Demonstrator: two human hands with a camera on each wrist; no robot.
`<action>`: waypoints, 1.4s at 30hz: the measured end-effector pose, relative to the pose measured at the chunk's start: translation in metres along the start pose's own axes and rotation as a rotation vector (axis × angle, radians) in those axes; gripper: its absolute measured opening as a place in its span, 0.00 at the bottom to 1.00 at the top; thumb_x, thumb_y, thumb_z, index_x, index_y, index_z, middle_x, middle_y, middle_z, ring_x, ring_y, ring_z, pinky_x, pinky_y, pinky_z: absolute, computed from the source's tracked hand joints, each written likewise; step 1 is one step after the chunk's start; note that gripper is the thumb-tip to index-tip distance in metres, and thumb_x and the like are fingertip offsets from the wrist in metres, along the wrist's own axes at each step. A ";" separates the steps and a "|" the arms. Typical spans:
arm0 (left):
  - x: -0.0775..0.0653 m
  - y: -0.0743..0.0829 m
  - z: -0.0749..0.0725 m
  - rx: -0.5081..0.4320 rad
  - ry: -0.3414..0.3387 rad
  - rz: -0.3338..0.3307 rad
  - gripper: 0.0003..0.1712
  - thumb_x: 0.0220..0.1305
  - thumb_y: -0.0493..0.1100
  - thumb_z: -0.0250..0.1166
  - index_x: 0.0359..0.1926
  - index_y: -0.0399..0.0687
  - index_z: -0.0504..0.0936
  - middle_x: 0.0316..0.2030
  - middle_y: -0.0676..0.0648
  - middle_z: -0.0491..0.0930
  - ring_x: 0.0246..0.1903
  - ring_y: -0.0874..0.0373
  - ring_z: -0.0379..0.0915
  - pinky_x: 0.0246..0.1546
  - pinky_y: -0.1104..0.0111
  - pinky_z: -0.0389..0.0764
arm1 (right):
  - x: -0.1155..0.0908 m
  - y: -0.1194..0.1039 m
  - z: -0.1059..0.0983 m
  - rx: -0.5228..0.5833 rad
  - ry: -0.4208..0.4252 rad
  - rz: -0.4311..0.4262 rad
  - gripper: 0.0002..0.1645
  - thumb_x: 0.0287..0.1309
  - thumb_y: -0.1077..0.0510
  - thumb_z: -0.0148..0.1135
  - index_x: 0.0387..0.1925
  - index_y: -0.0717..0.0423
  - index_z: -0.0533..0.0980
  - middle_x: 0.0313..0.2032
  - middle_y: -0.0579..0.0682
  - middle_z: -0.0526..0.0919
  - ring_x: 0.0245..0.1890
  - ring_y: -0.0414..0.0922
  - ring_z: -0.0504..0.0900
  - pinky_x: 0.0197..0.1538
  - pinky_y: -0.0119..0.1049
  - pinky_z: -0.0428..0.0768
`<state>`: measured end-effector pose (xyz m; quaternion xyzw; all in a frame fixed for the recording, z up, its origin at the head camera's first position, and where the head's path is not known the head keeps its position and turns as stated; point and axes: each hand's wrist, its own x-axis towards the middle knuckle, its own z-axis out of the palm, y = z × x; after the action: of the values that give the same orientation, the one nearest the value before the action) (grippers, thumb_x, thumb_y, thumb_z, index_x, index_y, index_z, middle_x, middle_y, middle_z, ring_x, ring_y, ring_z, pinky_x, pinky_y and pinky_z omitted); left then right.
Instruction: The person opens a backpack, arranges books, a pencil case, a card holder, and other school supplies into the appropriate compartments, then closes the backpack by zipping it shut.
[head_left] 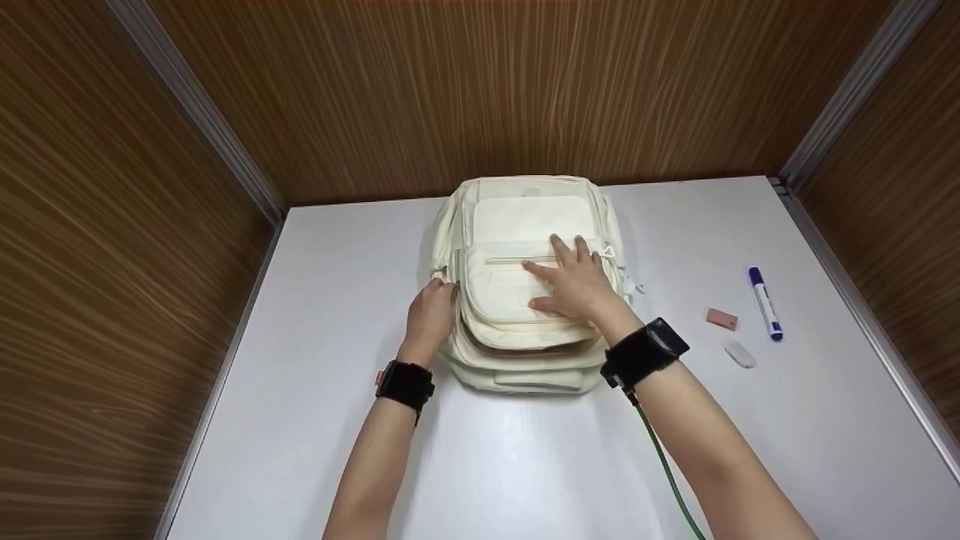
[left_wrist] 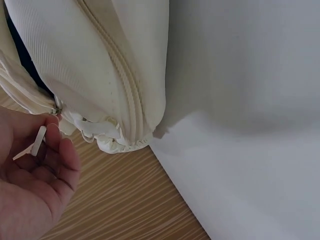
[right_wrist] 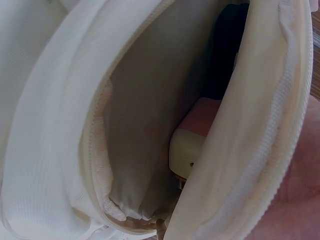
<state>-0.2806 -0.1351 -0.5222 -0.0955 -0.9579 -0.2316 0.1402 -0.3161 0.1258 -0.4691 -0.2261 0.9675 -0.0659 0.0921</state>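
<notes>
A cream backpack [head_left: 534,217] lies on the white table with its front facing up. At its left side my left hand [head_left: 430,313] pinches a white zipper pull [left_wrist: 39,141]; in the left wrist view a dark blue thing shows through the gap in the zipper beside it. My right hand [head_left: 577,285] rests with spread fingers on the front pocket [head_left: 499,289]. The right wrist view looks into an unzipped compartment, where a pink and cream object [right_wrist: 187,154] and something dark [right_wrist: 227,50] lie, partly hidden by the pocket's wall.
To the right on the table [head_left: 322,300] lie a blue-and-white marker [head_left: 765,304], a small reddish block [head_left: 721,319] and a whitish oval piece [head_left: 740,354]. Wood-grain panels [head_left: 480,90] stand behind and at both sides. A green cable [head_left: 667,469] runs from the right wrist band.
</notes>
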 end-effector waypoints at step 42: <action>-0.065 0.023 -0.029 -0.170 -0.265 0.079 0.10 0.66 0.30 0.59 0.44 0.39 0.85 0.37 0.46 0.80 0.38 0.52 0.79 0.40 0.61 0.80 | 0.000 0.000 0.002 -0.012 0.045 -0.008 0.44 0.57 0.29 0.59 0.73 0.32 0.61 0.75 0.64 0.39 0.70 0.75 0.37 0.63 0.73 0.47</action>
<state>-0.2073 -0.1357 -0.5081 -0.1743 -0.9404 -0.2916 0.0130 -0.3158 0.1257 -0.4709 -0.2288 0.9688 -0.0656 0.0686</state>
